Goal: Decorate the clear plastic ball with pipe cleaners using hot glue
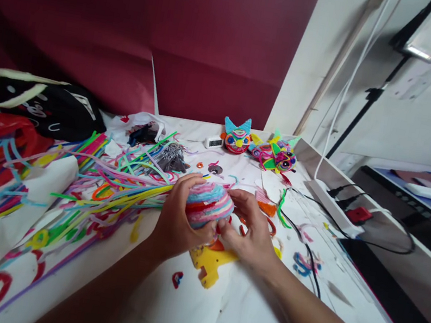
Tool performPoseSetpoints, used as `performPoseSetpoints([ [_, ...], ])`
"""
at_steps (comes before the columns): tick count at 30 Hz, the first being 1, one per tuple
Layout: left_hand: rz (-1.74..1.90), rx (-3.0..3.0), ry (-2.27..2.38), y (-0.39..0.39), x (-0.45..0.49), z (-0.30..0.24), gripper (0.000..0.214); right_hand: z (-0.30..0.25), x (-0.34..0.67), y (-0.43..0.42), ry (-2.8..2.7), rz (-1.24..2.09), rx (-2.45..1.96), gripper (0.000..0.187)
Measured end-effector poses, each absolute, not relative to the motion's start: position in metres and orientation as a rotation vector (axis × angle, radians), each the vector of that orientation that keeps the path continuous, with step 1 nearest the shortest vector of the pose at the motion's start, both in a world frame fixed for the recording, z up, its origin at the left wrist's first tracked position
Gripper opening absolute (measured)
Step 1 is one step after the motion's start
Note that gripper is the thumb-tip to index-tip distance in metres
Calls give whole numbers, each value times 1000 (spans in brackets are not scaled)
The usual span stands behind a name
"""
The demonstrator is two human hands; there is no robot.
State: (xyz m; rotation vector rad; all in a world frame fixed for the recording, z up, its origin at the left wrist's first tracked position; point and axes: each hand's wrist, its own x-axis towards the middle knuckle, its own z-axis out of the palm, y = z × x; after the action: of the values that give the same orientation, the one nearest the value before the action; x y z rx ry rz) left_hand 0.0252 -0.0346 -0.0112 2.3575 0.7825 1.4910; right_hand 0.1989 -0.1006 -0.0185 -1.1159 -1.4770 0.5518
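A ball covered in coiled pipe cleaners [209,203], striped pink, blue, red and white, is held just above the tabletop. My left hand [178,221] wraps around its left side, thumb underneath. On the right, my right hand [250,236] grips the ball's edge with thumb and fingertips, near a small red piece at the thumb. Whether that piece is fixed to the ball I cannot tell. Below the hands lies a yellow sheet of craft foam [210,271] with cut-outs. A small red-and-blue curl [177,279] rests in front of it.
Loose pipe cleaners [112,183] spread over the left side. Behind stand a pipe-cleaner owl [238,138], another colourful figure [277,154] and a small digital clock [213,142]. A power strip [334,206] with black cables and a dark flat panel [380,285] lie right.
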Motion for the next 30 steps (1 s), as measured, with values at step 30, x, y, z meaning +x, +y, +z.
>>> performPoseSetpoints([
  [30, 1211, 1566, 737, -25, 17, -8, 61, -5, 211, -85, -826, 1088, -1112, 44],
])
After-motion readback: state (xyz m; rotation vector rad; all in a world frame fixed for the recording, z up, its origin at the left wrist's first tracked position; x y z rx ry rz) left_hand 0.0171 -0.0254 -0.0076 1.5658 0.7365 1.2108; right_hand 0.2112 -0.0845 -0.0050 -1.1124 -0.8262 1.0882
